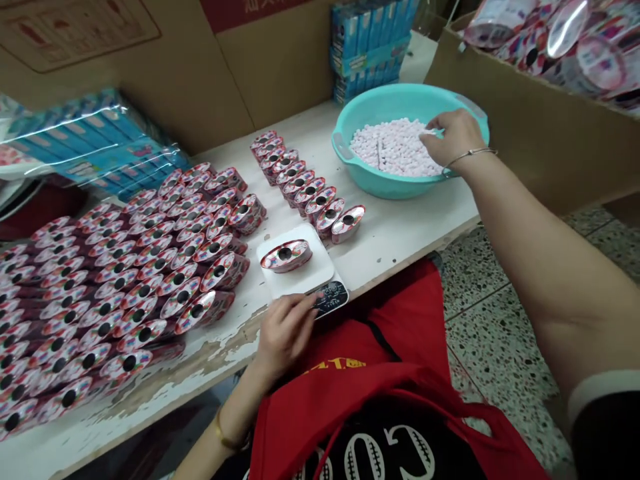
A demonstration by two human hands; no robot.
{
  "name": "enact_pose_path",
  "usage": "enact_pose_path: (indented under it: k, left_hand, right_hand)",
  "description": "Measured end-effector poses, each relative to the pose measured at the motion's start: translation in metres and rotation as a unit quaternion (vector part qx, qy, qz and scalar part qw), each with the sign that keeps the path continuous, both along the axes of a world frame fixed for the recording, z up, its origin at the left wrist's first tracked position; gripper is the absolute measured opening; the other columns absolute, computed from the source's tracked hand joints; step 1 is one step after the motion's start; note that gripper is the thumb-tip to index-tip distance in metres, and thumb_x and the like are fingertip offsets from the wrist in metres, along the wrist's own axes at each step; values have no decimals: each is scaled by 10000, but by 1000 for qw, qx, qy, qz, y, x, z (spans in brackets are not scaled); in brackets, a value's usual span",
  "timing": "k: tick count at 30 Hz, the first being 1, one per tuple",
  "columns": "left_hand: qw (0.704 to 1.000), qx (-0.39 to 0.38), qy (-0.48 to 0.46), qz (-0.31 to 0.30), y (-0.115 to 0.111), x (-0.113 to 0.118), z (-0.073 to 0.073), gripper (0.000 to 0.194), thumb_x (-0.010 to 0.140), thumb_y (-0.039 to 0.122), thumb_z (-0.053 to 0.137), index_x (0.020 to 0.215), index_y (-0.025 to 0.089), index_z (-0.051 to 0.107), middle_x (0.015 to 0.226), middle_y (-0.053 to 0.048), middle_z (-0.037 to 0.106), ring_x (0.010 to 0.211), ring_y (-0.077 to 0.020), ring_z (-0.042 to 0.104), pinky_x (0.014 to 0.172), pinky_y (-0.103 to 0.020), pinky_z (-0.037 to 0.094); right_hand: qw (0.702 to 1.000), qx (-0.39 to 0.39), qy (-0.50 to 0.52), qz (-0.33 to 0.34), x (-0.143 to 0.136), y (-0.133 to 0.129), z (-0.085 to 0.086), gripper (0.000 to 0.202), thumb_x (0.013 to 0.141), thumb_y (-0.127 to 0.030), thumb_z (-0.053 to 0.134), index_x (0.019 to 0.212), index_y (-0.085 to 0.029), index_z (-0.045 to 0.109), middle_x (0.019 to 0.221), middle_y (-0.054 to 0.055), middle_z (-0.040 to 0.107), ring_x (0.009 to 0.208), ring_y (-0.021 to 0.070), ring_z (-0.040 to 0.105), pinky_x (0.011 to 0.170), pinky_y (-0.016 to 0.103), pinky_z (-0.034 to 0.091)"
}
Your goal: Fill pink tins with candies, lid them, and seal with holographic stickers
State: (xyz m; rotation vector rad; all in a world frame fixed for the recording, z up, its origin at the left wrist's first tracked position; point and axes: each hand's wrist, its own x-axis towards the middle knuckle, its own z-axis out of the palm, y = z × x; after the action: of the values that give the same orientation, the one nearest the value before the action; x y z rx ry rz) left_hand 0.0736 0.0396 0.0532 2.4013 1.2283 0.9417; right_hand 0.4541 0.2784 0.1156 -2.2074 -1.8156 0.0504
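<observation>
A white scale point(324, 263) lies near the table's front edge, with one oval printed container point(295, 257) on its plate; a dark round hole shows in the container's top. My left hand point(285, 330) is at the scale's dark panel point(333, 298), fingers bent and a fingertip touching it; whether anything is between the fingers is too small to tell. Over the right side of a turquoise basin point(400, 188) is my right hand point(455, 141), its fingers curled at the small white pellets point(395, 143). What those fingers hold, if anything, is hidden.
Rows of similar containers point(155, 233) cover the left of the table, and a shorter double row point(310, 189) stands behind the scale. Blue packs point(370, 40) stand at the back by a large cardboard box point(200, 73). An open carton point(540, 120) of containers is at right.
</observation>
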Motion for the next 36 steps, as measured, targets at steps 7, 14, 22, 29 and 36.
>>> enact_pose_path:
  k: [7,14,22,29,36]
  left_hand:
    - [996,22,4,86,-8,-28,10,255,845,119,590,1088,189,629,892,-52,634,771,-123,600,671,-239,484]
    - [999,-14,26,-19,-21,-13,12,265,837,97,598,1083,188,631,878,-41,642,765,-119,599,684,-236,479]
    - [928,-201,135,-285,-22,40,9,241,921,250,521,1133,207,626,973,-72,663,871,-149,642,770,-259,531]
    - [870,-349,201,-284,-9,95,0,295,956,277,430,1162,203,629,1041,-99,669,948,-165,655,852,-285,541]
    - [761,-562,265,-187,9,151,-82,306,902,333,503,1127,201,662,1092,-79,701,946,-194,670,864,-342,544]
  right_hand:
    - [993,99,55,-20,5,-21,-2,401,943,-312,521,1245,-49,546,1323,182,491,1229,160,420,1061,298,256]
    - [947,309,70,-44,-2,-145,-10,309,966,-342,419,1211,-175,504,1231,138,509,1201,185,437,1013,321,374]
    - [894,298,256,-214,7,-230,-112,309,953,-374,314,1118,-188,498,1065,99,511,1023,203,526,857,361,450]
    - [876,85,373,-295,1,-240,-247,216,895,-201,377,1023,-162,546,1074,141,550,1050,217,508,952,352,420]
    - [850,-33,433,-299,18,-263,-291,239,806,-112,433,969,-168,599,1081,135,555,1030,236,528,977,387,429]
